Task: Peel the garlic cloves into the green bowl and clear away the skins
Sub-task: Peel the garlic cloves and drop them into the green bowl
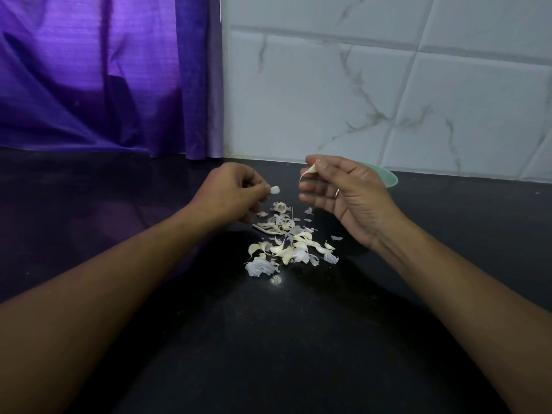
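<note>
Black bench [268, 339] all the way across, purple curtain [104, 70] hanging at the back left and white marble-look tiles [388, 85] on the right, so the pale garlic really pops on my feed. Both arms are reaching in over the bench.

Left hand [233, 189] is curled, thumb and fingertips pinching a small white skin scrap [275, 190], papery looking, held just above the far end of the mess.

Right hand [343, 195] is palm toward the camera, thumb and forefinger pinching a cream garlic piece [310, 171] up high, with a thin tail curling down off it. The other fingers are loosely bent and there's a ring [336, 193] on one of them. Honestly can't tell if that piece is a clove or just a strip of skin, it's too small.

Between the two hands, down on the bench, sits the pile [289, 243]. The nearer half has yellowish-cream curved bits that look like cloves, mixed with thin, almost see-through white-lilac skins, and flakes are scattered round the edges.

Green bowl [388, 177] is at the back by the tiles, mostly hidden behind the right hand. Only a pale green rim and side show, so I can't see what's in it.
</note>
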Action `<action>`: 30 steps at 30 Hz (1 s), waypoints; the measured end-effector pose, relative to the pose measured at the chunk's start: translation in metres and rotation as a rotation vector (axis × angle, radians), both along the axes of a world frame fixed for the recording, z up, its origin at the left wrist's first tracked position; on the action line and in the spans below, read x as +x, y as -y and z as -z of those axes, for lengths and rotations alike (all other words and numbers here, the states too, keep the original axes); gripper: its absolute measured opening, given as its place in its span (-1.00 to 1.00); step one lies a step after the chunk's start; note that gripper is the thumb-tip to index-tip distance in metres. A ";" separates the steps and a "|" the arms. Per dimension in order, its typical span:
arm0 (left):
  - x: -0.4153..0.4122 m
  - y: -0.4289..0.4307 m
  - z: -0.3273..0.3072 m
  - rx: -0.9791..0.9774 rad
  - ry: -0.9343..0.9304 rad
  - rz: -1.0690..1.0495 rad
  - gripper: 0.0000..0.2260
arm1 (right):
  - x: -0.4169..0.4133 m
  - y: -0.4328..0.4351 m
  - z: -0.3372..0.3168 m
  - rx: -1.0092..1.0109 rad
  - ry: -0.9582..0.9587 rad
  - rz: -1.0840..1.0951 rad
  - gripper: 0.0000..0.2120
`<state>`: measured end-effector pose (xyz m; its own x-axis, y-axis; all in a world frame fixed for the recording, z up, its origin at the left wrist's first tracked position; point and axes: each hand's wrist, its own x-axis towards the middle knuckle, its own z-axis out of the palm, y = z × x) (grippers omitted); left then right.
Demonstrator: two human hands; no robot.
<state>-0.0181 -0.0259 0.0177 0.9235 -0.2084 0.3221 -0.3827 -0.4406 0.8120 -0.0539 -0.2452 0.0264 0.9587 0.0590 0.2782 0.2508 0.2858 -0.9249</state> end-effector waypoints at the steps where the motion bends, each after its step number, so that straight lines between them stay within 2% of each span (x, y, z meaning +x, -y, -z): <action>1: -0.001 0.000 0.000 0.018 0.021 -0.002 -0.88 | 0.000 0.000 0.002 -0.023 -0.009 0.013 -0.81; 8: -0.001 0.000 0.000 0.157 0.182 -0.039 -0.91 | -0.001 0.001 0.007 -0.152 -0.044 0.028 -0.82; 13: -0.002 -0.001 -0.002 0.169 0.204 -0.056 -0.85 | -0.003 -0.001 0.008 -0.194 -0.055 0.029 -0.82; 18: -0.005 0.003 -0.002 0.125 0.224 -0.024 -0.81 | -0.003 -0.001 0.009 -0.221 -0.045 0.022 -0.78; 23: -0.009 0.009 -0.003 -0.081 0.080 0.130 -0.83 | -0.003 -0.002 0.010 -0.241 -0.045 0.023 -0.80; 30: -0.012 0.012 -0.003 -0.132 0.042 0.214 -0.85 | -0.005 -0.005 0.011 -0.282 -0.032 0.009 -0.80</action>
